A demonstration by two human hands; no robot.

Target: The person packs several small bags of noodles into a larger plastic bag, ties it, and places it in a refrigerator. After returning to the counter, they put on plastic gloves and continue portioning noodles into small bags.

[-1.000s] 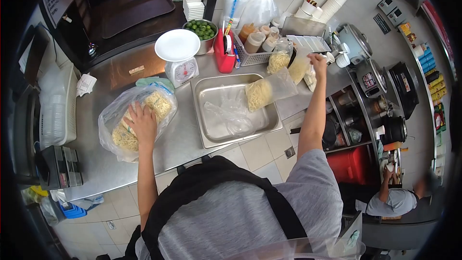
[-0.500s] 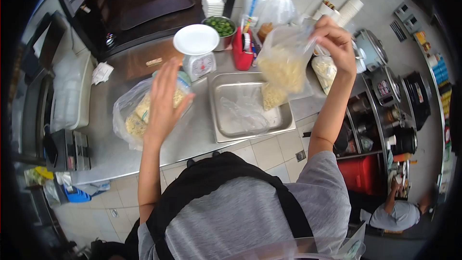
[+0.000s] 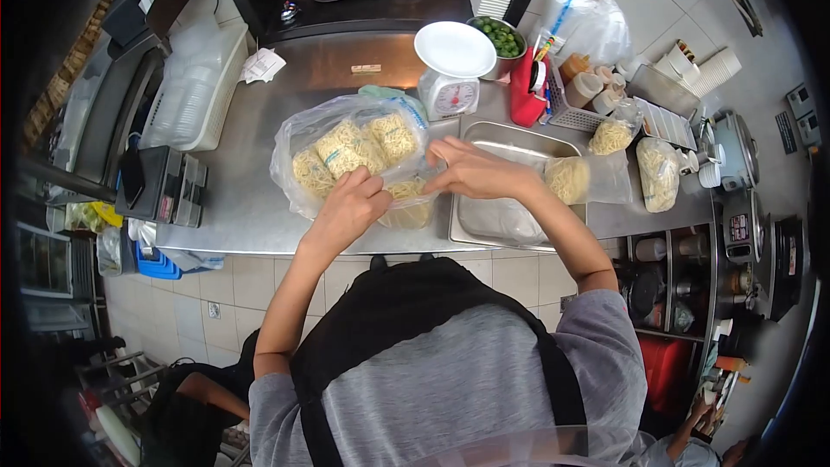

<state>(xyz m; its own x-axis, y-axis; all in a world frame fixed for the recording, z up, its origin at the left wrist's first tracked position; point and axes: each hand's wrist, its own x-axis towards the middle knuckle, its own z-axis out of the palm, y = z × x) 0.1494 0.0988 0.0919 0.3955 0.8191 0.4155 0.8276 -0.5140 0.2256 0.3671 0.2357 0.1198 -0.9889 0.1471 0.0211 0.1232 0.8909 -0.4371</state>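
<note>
Both hands are at the large clear bag of noodle packs [image 3: 350, 145] on the steel counter. My left hand [image 3: 353, 201] has its fingers closed on the bag's near edge. My right hand [image 3: 475, 170] reaches to the bag's right edge, its fingers bent together over the plastic; what exactly they grip is too small to tell. A noodle pack [image 3: 406, 212] lies just below and between the hands. To the right, another noodle bag [image 3: 567, 180] rests at the right side of the metal tray [image 3: 497, 216], its loose plastic spread past the rim.
A white scale [image 3: 451, 93] stands behind the tray, beside a bowl of green pieces [image 3: 499, 37] and a red holder [image 3: 526, 91]. More noodle bags [image 3: 659, 175] lie at the right. A person's arm [image 3: 212, 393] shows at lower left.
The noodle bag that hung from my right hand now rests by the tray's right side. My right hand has moved left to the large bag, and my left hand has closed at its near edge.
</note>
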